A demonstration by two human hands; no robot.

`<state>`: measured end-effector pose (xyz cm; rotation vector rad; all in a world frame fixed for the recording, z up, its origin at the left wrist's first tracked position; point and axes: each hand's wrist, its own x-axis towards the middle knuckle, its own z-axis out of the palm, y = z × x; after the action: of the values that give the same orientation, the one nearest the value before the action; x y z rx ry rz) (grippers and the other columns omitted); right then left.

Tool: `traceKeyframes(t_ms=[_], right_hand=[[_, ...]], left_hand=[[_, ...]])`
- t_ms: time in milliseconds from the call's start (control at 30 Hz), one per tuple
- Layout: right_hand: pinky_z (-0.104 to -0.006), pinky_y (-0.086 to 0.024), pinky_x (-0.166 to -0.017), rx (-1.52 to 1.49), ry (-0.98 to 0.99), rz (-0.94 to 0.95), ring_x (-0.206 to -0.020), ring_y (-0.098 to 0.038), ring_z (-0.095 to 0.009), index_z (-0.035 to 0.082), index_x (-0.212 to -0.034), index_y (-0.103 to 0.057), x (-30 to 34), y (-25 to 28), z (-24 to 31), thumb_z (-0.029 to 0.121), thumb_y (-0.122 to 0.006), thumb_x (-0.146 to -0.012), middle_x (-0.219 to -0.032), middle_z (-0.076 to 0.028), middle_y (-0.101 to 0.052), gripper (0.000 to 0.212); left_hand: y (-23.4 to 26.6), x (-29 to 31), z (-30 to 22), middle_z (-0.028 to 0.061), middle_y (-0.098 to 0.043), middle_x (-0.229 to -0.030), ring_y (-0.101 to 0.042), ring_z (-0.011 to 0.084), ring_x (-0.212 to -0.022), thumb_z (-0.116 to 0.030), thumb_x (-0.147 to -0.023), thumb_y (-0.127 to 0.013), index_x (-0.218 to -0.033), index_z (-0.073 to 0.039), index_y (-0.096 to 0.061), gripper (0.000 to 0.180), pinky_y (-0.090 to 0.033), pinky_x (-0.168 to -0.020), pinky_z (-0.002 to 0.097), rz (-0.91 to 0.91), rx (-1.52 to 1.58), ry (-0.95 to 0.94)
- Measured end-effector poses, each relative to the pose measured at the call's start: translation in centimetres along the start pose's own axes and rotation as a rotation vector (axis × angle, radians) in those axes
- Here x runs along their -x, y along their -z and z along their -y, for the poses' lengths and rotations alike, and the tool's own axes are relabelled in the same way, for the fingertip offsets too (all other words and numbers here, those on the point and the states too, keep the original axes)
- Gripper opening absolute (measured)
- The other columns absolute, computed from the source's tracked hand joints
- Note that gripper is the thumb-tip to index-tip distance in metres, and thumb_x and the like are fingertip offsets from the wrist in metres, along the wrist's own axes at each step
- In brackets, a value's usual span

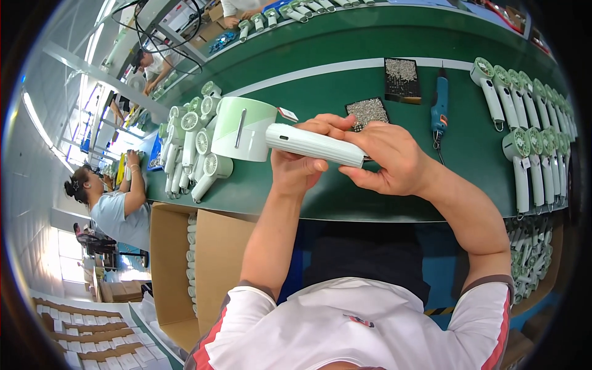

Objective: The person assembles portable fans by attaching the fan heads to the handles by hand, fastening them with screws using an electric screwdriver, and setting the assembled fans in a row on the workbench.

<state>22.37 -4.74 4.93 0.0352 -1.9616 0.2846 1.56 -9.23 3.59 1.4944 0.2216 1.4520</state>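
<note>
A white and pale green handheld fan [317,146] lies across both my hands, its round head to the left and its ribbed handle to the right. A small dark slot shows on the handle's near side. My left hand [293,169] is closed round the handle near the head, its fingers partly hidden behind. With thumb and fingers, my right hand [394,154] grips the handle's far end. A small white tag [288,115] sticks out beside the head. Just beyond my hands lies a black tray of small metal screws [368,112].
Another screw tray [402,80] and a blue electric screwdriver [439,105] lie on the green table [320,203]. Fans are piled at left [200,142] and stand in rows at right [530,142]. A cardboard box [225,265] stands below the edge. Another person [120,200] works at left.
</note>
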Motion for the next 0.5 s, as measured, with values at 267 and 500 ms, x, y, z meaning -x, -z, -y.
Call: traceKeyframes(t_ms=[267,500], right_hand=[[-0.0337,-0.055,-0.061,-0.126,-0.317,0.103,-0.067,-0.070,-0.025,-0.009,-0.119,-0.066,0.1,0.7,0.9,0.012,-0.075,-0.091,-0.088,-0.018,-0.072,0.036],[-0.0301,-0.057,-0.081,-0.952,-0.922,0.049,-0.085,-0.076,-0.023,-0.005,-0.126,-0.065,0.2,0.4,-0.5,0.026,-0.053,-0.110,-0.104,-0.016,-0.074,0.037]], left_hand=[[-3.1,-0.4,-0.7,0.0176,-0.071,-0.120,-0.069,0.0333,-0.108,-0.008,-0.089,-0.077,-0.125,0.002,-0.066,0.039,-0.039,-0.119,0.0583,-0.439,-0.114,0.077],[-4.7,-3.1,-2.0,0.0167,-0.074,-0.105,-0.070,0.0188,-0.095,-0.013,-0.091,-0.080,-0.109,0.008,-0.070,0.030,-0.055,-0.083,0.0333,-0.702,-0.210,0.283]])
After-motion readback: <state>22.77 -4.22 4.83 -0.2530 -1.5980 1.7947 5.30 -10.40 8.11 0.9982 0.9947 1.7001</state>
